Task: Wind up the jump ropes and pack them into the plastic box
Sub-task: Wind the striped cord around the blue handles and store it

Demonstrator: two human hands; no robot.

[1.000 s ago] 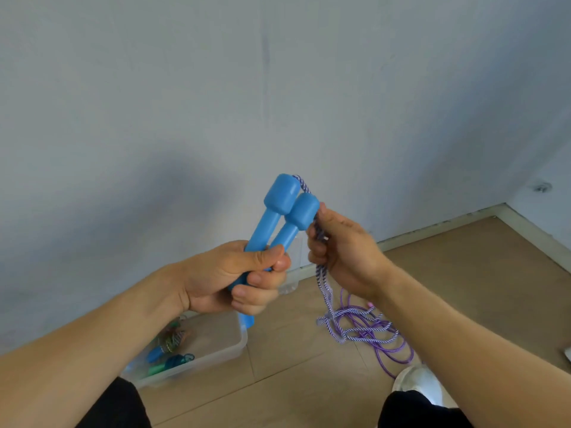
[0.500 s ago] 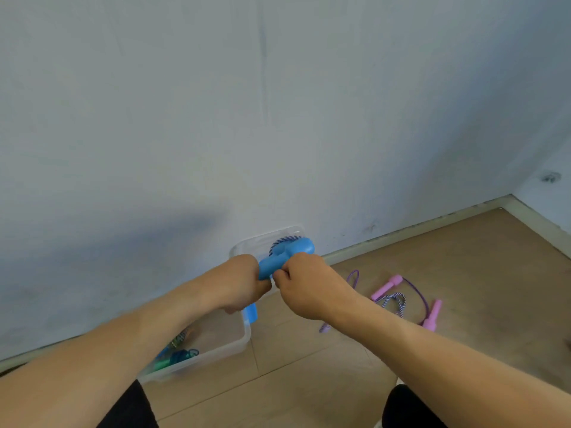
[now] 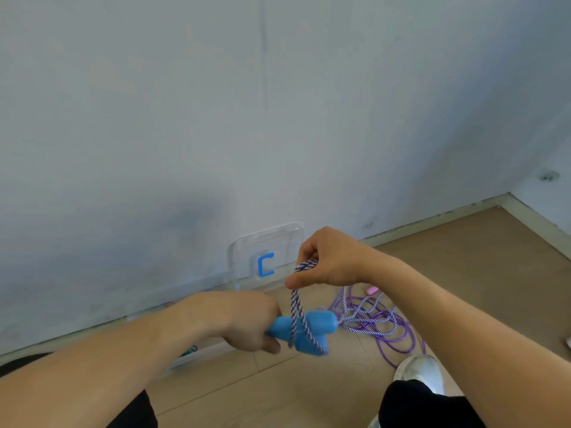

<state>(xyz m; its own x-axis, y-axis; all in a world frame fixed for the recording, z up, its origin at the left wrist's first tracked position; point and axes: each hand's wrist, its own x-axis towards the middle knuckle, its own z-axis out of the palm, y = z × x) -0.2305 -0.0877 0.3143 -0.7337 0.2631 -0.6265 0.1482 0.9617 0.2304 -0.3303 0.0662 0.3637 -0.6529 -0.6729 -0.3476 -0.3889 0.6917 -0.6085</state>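
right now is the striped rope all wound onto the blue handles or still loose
Mostly loose: a turn or two of the striped rope crosses the blue handles; the rest lies tangled on the floor.

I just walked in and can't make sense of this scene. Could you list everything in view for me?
Blue foam jump-rope handles: two, blue, side by side in the left hand's grip.
Purple-and-white braided rope: one, looped over the handles, running up to the right hand.
Loose rope pile: purple and striped cords tangled on the floor; count unclear.
Pink handle: one tip showing, behind the pile.
Clear plastic lid with a blue clip: one, leaning on the wall.
Clear plastic box: one, mostly hidden under the left arm.
White shoe: one, lower right.
Left hand: grips the handles.
Right hand: pinches the rope.
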